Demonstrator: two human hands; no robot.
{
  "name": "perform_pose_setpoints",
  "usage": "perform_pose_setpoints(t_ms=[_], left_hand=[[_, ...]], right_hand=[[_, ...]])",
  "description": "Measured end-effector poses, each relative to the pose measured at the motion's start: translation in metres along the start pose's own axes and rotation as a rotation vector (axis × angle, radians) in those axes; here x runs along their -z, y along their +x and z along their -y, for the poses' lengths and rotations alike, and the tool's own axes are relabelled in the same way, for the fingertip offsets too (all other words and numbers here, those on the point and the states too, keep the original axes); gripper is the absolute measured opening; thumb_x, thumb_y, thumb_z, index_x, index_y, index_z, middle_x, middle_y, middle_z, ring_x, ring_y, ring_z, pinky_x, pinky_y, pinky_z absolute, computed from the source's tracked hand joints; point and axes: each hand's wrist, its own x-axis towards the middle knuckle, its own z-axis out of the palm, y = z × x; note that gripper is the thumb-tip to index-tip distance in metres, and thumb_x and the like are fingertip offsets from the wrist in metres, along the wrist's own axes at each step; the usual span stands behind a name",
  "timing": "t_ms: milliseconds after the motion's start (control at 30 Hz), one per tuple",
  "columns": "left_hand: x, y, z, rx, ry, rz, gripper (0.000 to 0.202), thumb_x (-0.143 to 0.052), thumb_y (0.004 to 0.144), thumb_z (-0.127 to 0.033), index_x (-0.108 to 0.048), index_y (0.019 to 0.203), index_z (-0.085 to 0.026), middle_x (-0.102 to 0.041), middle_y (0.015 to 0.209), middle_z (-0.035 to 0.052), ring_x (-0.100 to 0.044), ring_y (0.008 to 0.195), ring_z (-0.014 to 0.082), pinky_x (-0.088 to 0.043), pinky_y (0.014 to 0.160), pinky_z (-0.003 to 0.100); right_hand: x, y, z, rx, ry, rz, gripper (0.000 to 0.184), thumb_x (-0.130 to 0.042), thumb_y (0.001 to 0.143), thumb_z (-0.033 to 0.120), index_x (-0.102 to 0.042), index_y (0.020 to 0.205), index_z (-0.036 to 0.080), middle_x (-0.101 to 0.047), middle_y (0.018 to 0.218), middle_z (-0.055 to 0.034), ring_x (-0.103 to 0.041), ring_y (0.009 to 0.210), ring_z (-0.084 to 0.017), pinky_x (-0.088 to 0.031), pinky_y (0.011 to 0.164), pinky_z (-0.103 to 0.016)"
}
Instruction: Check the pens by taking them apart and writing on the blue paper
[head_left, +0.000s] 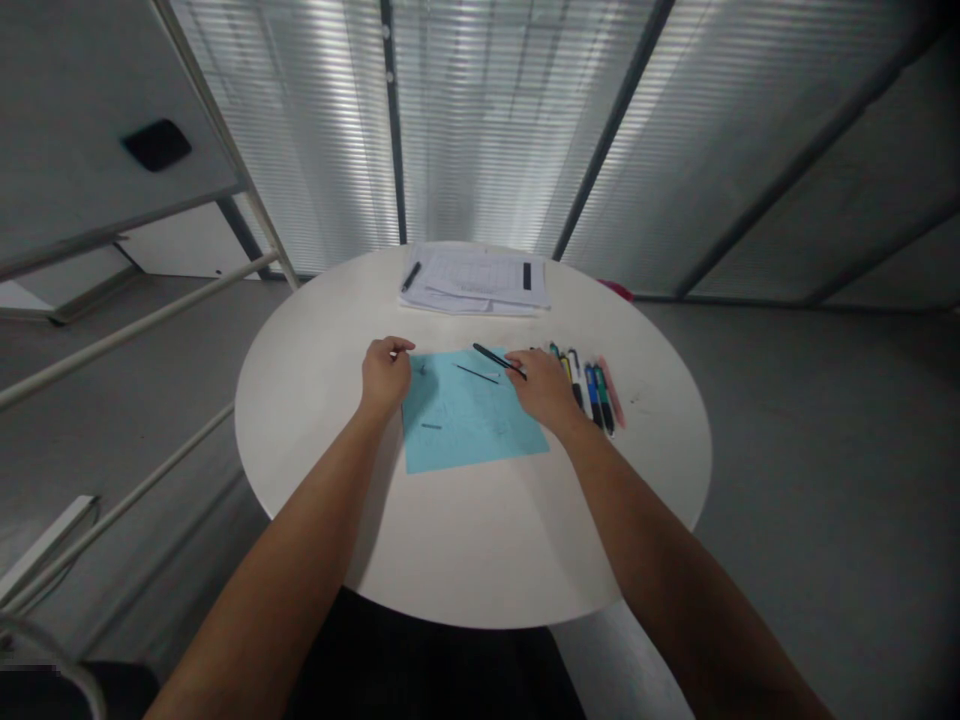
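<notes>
My left hand (388,375) rests curled at the left edge of a light blue sheet of paper (469,420), its fingers closed with nothing visible in them. My right hand (541,388) lies on the sheet's upper right corner, its fingertips on a slim black pen (499,360) that slants up and to the left. Two thin dark sticks, one (477,374) near the top and one (430,426) lower left, lie on the sheet. Just right of my right hand, several coloured pens (589,392) lie side by side.
Everything stands on a round white table (480,560). At its far edge lies a stack of printed papers (476,280) with a black pen (410,277) on it. A pink object (616,290) shows beyond the rim. Metal railings and a blind surround the table.
</notes>
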Motion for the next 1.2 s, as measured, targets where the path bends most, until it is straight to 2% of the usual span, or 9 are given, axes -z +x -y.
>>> perform_pose_setpoints(t_ms=[200,367,500,667,767,867,967,1067,1200], left_hand=[[0.002,-0.001,-0.005,-0.048,0.005,-0.006,0.025,-0.047,0.074,-0.014,-0.069,0.083,-0.018,-0.059,0.084,0.0050,-0.057,0.074,0.0176,-0.046,0.077,0.033],[0.005,-0.006,-0.015,-0.154,0.014,-0.037,0.021,-0.049,0.075,-0.012,-0.068,0.081,-0.018,-0.057,0.083,0.0035,-0.052,0.065,0.0141,-0.046,0.075,0.032],[0.008,-0.013,-0.025,-0.264,-0.023,-0.048,0.021,-0.049,0.076,-0.012,-0.068,0.082,-0.018,-0.057,0.084,0.0030,-0.052,0.065,0.0132,-0.046,0.072,0.030],[0.007,-0.014,-0.027,-0.256,-0.061,-0.010,0.019,-0.049,0.077,-0.012,-0.067,0.078,-0.018,-0.057,0.083,0.0026,-0.051,0.063,0.0123,-0.046,0.070,0.029],[0.006,-0.014,-0.026,-0.223,-0.058,0.004,0.020,-0.048,0.078,-0.012,-0.067,0.078,-0.018,-0.058,0.084,0.0028,-0.051,0.063,0.0124,-0.046,0.071,0.029],[0.007,-0.013,-0.027,-0.186,-0.043,0.016,0.020,-0.048,0.078,-0.013,-0.067,0.079,-0.019,-0.058,0.085,0.0030,-0.051,0.065,0.0129,-0.046,0.072,0.030],[0.007,-0.013,-0.027,-0.155,-0.034,0.014,0.020,-0.048,0.078,-0.014,-0.067,0.079,-0.019,-0.058,0.085,0.0030,-0.051,0.065,0.0133,-0.046,0.072,0.030],[0.006,-0.012,-0.026,-0.145,-0.032,0.009,0.020,-0.048,0.078,-0.014,-0.067,0.080,-0.020,-0.058,0.085,0.0028,-0.051,0.065,0.0132,-0.045,0.073,0.030],[0.006,-0.011,-0.024,-0.149,-0.024,0.010,0.020,-0.048,0.077,-0.015,-0.068,0.079,-0.020,-0.059,0.084,0.0027,-0.051,0.064,0.0132,-0.045,0.073,0.031]], right_hand=[[0.000,0.003,0.001,-0.020,0.106,-0.134,0.034,-0.045,0.090,0.024,-0.063,0.118,0.016,-0.061,0.103,-0.0148,-0.055,0.101,-0.028,-0.043,0.092,-0.043],[0.003,0.003,0.005,-0.043,0.218,-0.197,0.028,-0.046,0.087,0.022,-0.062,0.109,0.016,-0.058,0.104,-0.0143,-0.056,0.098,-0.025,-0.045,0.091,-0.042],[0.002,0.004,0.007,-0.083,0.259,-0.227,0.022,-0.048,0.082,0.019,-0.057,0.102,0.017,-0.058,0.101,-0.0124,-0.056,0.094,-0.023,-0.045,0.087,-0.040],[0.002,0.005,0.008,-0.109,0.247,-0.214,0.018,-0.049,0.074,0.014,-0.053,0.090,0.020,-0.058,0.090,-0.0079,-0.055,0.087,-0.023,-0.043,0.080,-0.037],[0.002,0.002,0.009,-0.040,0.199,-0.162,0.014,-0.051,0.074,0.014,-0.056,0.085,0.020,-0.058,0.087,-0.0063,-0.055,0.084,-0.021,-0.042,0.077,-0.034],[0.003,-0.002,0.011,0.029,0.148,-0.025,0.022,-0.051,0.078,0.012,-0.064,0.094,0.020,-0.062,0.085,-0.0055,-0.056,0.079,-0.020,-0.042,0.074,-0.032],[0.004,-0.003,0.012,0.093,0.036,0.082,0.028,-0.052,0.081,0.012,-0.069,0.102,0.020,-0.066,0.090,-0.0077,-0.059,0.084,-0.022,-0.042,0.078,-0.033],[0.004,-0.003,0.013,0.114,-0.078,0.128,0.027,-0.054,0.084,0.016,-0.071,0.104,0.021,-0.067,0.092,-0.0093,-0.059,0.088,-0.024,-0.041,0.079,-0.035],[0.005,-0.003,0.013,0.086,-0.100,0.125,0.021,-0.056,0.086,0.022,-0.073,0.099,0.023,-0.067,0.089,-0.0081,-0.058,0.086,-0.023,-0.041,0.078,-0.035]])
